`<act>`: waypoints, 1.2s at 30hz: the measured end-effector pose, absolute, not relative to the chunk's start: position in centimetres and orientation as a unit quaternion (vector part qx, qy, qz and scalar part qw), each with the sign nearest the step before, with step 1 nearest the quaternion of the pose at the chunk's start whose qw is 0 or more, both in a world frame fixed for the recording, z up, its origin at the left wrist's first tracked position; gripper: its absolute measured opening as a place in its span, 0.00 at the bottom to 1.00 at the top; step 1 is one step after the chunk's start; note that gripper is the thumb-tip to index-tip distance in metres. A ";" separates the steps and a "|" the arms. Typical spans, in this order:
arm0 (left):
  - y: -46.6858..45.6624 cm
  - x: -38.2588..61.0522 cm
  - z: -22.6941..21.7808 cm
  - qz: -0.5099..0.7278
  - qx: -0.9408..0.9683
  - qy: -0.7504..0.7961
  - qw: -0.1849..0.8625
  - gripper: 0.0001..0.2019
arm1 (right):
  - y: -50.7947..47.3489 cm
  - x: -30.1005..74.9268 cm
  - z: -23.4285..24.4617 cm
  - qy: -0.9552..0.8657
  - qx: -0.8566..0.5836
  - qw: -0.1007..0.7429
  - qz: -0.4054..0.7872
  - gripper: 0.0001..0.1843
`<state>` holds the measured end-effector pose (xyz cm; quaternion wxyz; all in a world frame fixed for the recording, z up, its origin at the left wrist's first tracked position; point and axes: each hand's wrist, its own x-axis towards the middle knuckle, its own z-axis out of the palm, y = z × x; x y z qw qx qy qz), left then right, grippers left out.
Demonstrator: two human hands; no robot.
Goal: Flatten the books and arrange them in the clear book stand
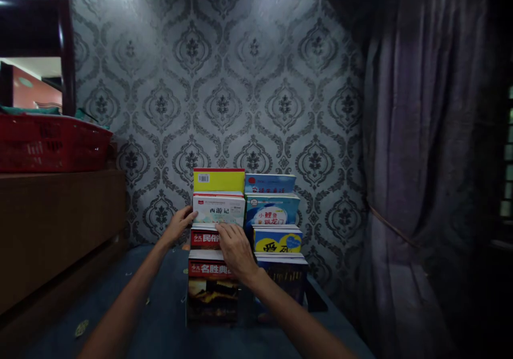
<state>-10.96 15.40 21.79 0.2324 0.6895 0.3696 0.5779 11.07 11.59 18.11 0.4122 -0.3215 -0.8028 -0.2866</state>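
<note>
Books stand in two stepped columns, rows rising toward the back. My left hand [181,224] is at the left edge of a white book [218,204] in the left column, fingers stretched out and fingertips touching the edge. My right hand [237,249] lies over a red book [203,238] in the row in front, its extended fingers reaching the top edges there, thumb hidden. A yellow book [224,181] rises behind the white one. A red-topped book with a dark picture [212,292] stands at the front. To the right are blue books [274,209] and a blue-and-yellow book [276,240].
The books stand on a dark blue cloth surface [152,295] against a patterned grey wall [252,81]. On the left, a red basket [52,142] sits on a wooden cabinet [60,225]. A purple curtain [401,134] hangs on the right.
</note>
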 end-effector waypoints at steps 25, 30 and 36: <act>18.3 -7.1 25.7 0.701 0.601 0.311 0.225 0.33 | 11.1 11.2 18.5 -0.807 -0.320 0.407 -0.286 0.20; 19.4 -6.5 25.3 0.746 0.550 0.298 0.229 0.29 | 11.2 11.3 18.5 -0.814 -0.317 0.401 -0.276 0.19; 19.4 -6.1 25.6 0.755 0.522 0.284 0.278 0.23 | 11.5 11.4 18.7 -0.823 -0.316 0.398 -0.255 0.20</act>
